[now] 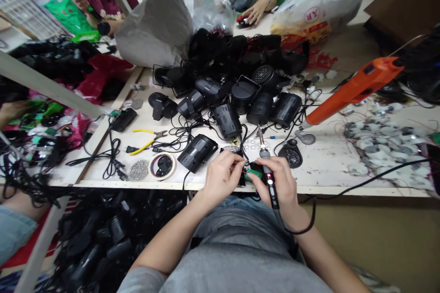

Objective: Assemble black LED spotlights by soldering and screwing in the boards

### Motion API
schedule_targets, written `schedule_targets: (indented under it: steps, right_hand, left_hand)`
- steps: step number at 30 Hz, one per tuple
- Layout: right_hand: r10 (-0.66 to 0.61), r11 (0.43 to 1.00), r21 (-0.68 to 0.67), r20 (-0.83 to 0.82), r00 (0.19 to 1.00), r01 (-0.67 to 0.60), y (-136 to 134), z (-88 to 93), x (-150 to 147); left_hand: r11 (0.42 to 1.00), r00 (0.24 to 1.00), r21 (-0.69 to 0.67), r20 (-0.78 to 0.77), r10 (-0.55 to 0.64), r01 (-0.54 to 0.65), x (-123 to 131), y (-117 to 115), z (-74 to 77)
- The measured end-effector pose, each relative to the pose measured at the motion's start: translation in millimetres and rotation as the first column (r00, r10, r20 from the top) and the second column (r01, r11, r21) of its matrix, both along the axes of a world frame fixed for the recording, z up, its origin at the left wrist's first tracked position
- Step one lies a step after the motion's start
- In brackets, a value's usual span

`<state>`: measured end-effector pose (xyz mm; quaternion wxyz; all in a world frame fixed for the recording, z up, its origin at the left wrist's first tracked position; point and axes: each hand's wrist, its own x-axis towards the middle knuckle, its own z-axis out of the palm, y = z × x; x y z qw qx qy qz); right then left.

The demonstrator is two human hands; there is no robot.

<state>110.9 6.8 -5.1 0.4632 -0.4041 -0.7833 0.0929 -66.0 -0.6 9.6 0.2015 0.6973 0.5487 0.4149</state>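
Now: your left grip (223,178) pinches a green circuit board (253,174), apparently steadying it | your right grip (277,181) clenches a soldering iron (272,192) penwise, for control | counter edge (137,184) just beneath

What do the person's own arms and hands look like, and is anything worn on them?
The left hand and right hand are bare, with no gloves, and I see no ring or watch. The forearms are also bare. A short grey T-shirt sleeve shows at the bottom of the view.
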Motion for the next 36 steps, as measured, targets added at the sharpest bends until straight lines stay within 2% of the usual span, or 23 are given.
schedule_targets:
  steps: [4, 13, 18, 22, 28, 31, 33, 36]
  right_hand:
    - [-0.035, 0.999, -0.022, 0.073, 0.997, 0.036, -9.8, -7.9, 8.7]
    - [-0.003, 0.994, -0.109, -0.055, 0.998, -0.003, 0.1, 1.4, 14.4]
    - [0.006, 0.954, -0.293, -0.175, 0.985, -0.058, 8.1, 0.7, 14.3]
    - [-0.042, 0.945, -0.327, -0.213, 0.976, -0.031, 16.1, -3.1, 9.1]
    - [0.008, 0.978, -0.205, -0.204, 0.979, -0.05, 28.7, -2.0, 4.7]
    - [0.036, 0.986, -0.153, -0.175, 0.984, -0.063, 29.6, 0.2, 5.4]
    - [0.021, 0.983, -0.177, -0.185, 0.983, -0.055, 28.4, 0.1, 6.3]
    - [-0.048, 0.957, -0.288, -0.227, 0.973, -0.02, 25.3, -2.3, 7.8]
  left_hand:
    - [1.0, 1.0, -0.01, 0.014, -0.007, 0.007, -0.4, 0.0, -0.5]
    - [1.0, 0.988, 0.0, 0.152, -0.021, 0.021, -1.9, -3.0, 1.5]
    - [0.999, 0.977, -0.021, 0.206, -0.045, 0.051, -8.9, -7.2, 2.6]
    - [0.985, 0.963, -0.11, 0.25, -0.1, 0.131, -11.3, -9.1, 2.9]
    - [0.966, 0.965, -0.202, 0.237, -0.113, 0.163, -7.4, -3.5, 7.8]
    - [0.931, 0.95, -0.307, 0.293, -0.105, 0.197, -5.9, 0.3, 10.9]
    - [0.896, 0.935, -0.385, 0.347, -0.08, 0.219, -4.8, 1.5, 12.1]
    - [0.846, 0.906, -0.469, 0.422, -0.035, 0.251, -2.4, 1.3, 12.7]
